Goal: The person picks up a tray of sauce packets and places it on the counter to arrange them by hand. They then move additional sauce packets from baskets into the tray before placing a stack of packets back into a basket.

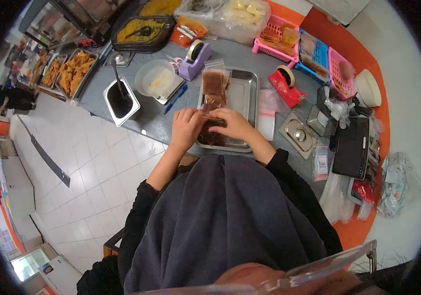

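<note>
Over the near left part of a metal tray [253,103], my left hand [187,127] and my right hand [231,125] pinch the top edge of a small clear bag [213,137] with dark brown contents. The fingers of both hands are bent and close together on it. Further up in the tray lie more filled bags, the farthest [214,83] reddish brown. Flat empty zip bags [266,120] lie at the tray's right side. A steel container of dark sauce [121,104] with a ladle stands to the left, near a clear round tub [155,78].
A blue pen [175,99], a purple tape dispenser [194,61] and a red one [287,87] surround the tray. Pink [278,38] and blue baskets [313,51] stand behind. A steel lid [297,134] and a tablet [351,147] are right; fried food trays [76,71] are far left.
</note>
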Demonstrator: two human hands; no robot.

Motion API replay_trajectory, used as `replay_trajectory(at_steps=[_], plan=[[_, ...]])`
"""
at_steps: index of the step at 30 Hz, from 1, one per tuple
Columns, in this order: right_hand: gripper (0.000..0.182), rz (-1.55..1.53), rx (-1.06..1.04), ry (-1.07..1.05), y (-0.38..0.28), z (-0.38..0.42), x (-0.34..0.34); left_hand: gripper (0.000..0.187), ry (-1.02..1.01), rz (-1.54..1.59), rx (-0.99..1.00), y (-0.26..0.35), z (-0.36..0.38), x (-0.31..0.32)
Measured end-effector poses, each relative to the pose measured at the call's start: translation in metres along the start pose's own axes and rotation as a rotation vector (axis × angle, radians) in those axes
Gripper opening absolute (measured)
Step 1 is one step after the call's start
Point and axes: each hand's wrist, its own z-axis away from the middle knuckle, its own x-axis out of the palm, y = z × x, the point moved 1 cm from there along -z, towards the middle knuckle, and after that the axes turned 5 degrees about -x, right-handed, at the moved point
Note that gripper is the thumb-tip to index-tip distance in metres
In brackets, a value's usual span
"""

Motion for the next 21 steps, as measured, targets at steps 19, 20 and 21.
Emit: replay_trajectory(at_steps=[19,20,21], plan=[[0.022,0.371,0.256,0.109,0.026,-0.016,0.023,0.008,-0.279,-0.093,-0.393,-0.039,0.066,-0.044],[0.021,0.333,0.361,0.057,0.027,-0.017,0.023,0.008,-0.278,-0.094,-0.402,-0.039,0.070,-0.044],[0.021,0.331,0.360,0.049,0.025,-0.017,0.022,0.010,-0.252,-0.122,-0.390,-0.034,0.069,-0.046]])
